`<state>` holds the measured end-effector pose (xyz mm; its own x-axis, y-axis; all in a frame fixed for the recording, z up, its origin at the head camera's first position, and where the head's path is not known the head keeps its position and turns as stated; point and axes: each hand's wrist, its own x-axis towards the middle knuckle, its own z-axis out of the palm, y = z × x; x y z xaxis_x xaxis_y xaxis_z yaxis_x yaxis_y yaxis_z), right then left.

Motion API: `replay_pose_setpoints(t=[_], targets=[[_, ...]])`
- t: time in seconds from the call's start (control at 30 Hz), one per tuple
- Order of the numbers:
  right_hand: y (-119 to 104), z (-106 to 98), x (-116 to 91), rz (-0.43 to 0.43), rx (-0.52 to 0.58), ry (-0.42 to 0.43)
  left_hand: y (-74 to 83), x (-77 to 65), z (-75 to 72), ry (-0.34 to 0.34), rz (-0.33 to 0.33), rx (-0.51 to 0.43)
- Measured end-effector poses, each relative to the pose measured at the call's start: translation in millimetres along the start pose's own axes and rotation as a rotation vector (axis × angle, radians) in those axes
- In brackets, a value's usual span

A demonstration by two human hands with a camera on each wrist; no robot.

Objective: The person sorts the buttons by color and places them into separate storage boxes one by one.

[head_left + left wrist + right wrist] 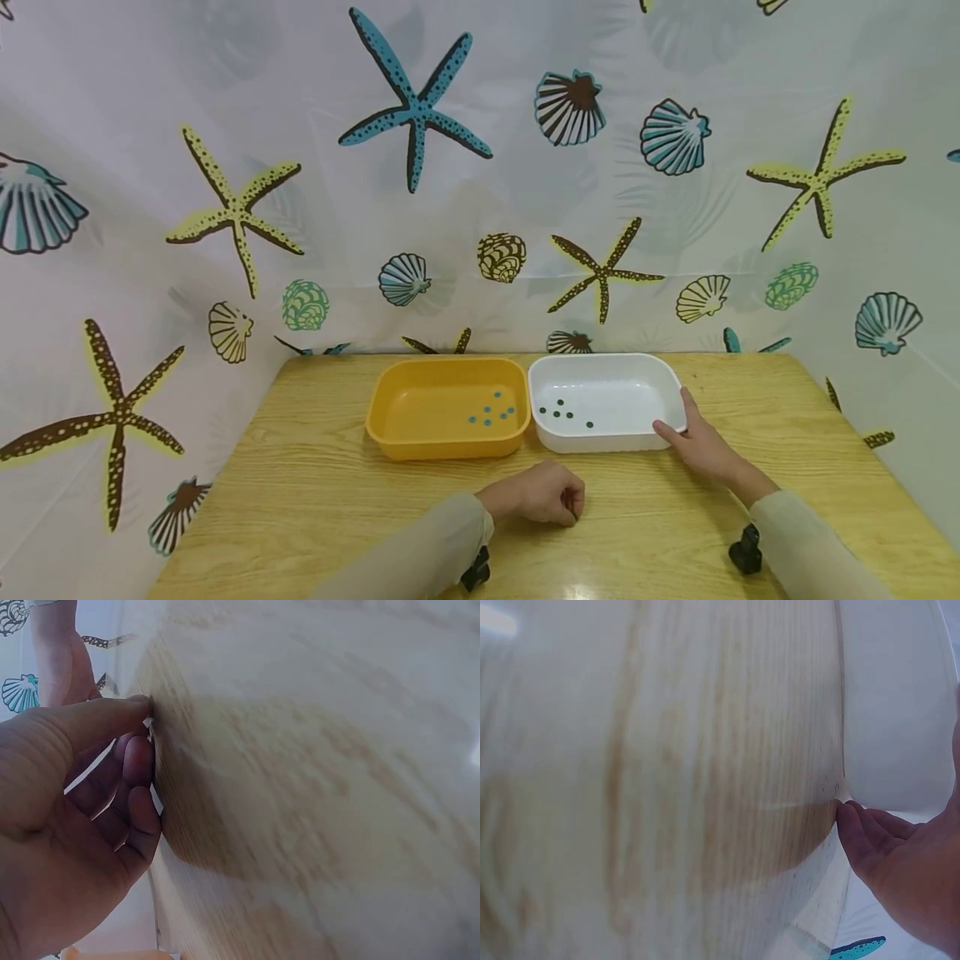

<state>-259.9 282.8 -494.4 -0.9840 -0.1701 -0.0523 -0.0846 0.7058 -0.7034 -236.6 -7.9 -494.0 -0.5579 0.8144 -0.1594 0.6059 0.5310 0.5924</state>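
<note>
My left hand (540, 493) is low over the table in front of the tubs, its thumb and fingertips pinching a small dark green disc (573, 518) close to the wood. Most of that disc is hidden by the fingers. At the front right corner of the white tub (600, 443), my right hand (703, 443) grips the rim, thumb over the edge and fingers along the outer wall. Several dark green discs (557, 414) lie inside the white tub, towards its left. On its left stands a yellow tub (450, 450) with several blue discs (487, 422) in its right half.
Both tubs stand side by side near the back of the wooden table (315, 492). A white cloth (510, 192) printed with starfish and shells hangs behind the table and along both sides. Dark camera mounts (746, 550) sit at the wrists.
</note>
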Motion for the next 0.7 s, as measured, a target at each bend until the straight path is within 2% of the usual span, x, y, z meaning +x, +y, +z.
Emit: replay_pose_setpoints(t=[0.23, 0.47, 0.57, 0.7], targets=[[2.7, -1.2, -0.9, -0.021, -0.007, 0.010, 2.8, -0.5, -4.0, -0.004, -0.020, -0.045], [2.6, -0.3, -0.3, -0.022, -0.008, 0.009, 7.0, -2.1, -11.4, 0.011, -0.056, -0.187], [1.8, 0.1, 0.3, -0.026, -0.004, 0.009, 9.5, -1.2, -18.5, 0.028, -0.055, -0.181], [3.3, -0.3, 0.9, -0.029, -0.006, 0.016, 13.2, 0.8, -28.8, 0.052, -0.031, -0.126]])
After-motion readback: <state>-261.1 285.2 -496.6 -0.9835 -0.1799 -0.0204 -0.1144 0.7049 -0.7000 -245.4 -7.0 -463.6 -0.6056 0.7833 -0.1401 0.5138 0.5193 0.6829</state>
